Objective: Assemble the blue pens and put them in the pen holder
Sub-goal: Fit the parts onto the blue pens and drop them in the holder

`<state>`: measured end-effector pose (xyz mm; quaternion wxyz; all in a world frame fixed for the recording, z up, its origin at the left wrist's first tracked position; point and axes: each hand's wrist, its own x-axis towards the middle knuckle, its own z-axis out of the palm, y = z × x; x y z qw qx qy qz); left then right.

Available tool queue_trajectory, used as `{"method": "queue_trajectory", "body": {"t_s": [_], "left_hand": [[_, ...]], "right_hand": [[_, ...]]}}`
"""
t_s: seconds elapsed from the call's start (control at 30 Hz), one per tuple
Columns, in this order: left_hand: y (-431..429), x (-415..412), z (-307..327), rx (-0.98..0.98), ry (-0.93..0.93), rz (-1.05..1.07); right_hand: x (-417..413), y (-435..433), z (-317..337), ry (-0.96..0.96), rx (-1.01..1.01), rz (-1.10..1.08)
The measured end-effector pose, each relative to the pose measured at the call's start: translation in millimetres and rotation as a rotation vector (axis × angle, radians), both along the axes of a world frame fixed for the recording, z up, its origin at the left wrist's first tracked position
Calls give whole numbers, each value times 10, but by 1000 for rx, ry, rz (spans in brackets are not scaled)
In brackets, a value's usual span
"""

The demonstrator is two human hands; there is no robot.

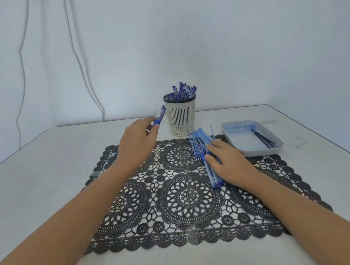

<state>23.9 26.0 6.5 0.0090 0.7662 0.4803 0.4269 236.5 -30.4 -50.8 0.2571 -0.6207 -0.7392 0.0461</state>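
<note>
Presently, the left hand [137, 140] grips one blue pen [160, 116] by its lower end, fingers curled round the barrel. The pen's long axis is tilted, with the dark blue end pointing up and away to the right, towards the rim of the pen holder [181, 118]. It is held above the bench [44, 167], just left of the holder; contact between them cannot be determined.

The holder stands upright on the bench at the far edge of the black lace mat [176, 197]. The pens in it [181, 92] stand with upper ends leaning right.

The right hand [226, 159] rests on a pile of pen parts [201, 149] on the mat's right side, fingers extended across it, no closed grasp evident. The pile's long axes run near to far, fanning out at the far end.

A grey tray [279, 143] sits right of the pile and holds a few dark thin pieces [262, 137] lying diagonally.
</note>
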Motion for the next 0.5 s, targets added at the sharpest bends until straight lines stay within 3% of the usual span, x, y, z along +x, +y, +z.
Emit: {"method": "queue_trajectory", "body": {"t_s": [0.1,0.27,0.5], "left_hand": [[274,105,445,-36,-168,61],[739,353,1061,-85,-570,-22],[1101,656,1114,-57,-474,61]], "right_hand": [[7,15,-11,32,-7,-2],[18,27,-18,68,39,24],[45,70,-36,122,61,47]]}}
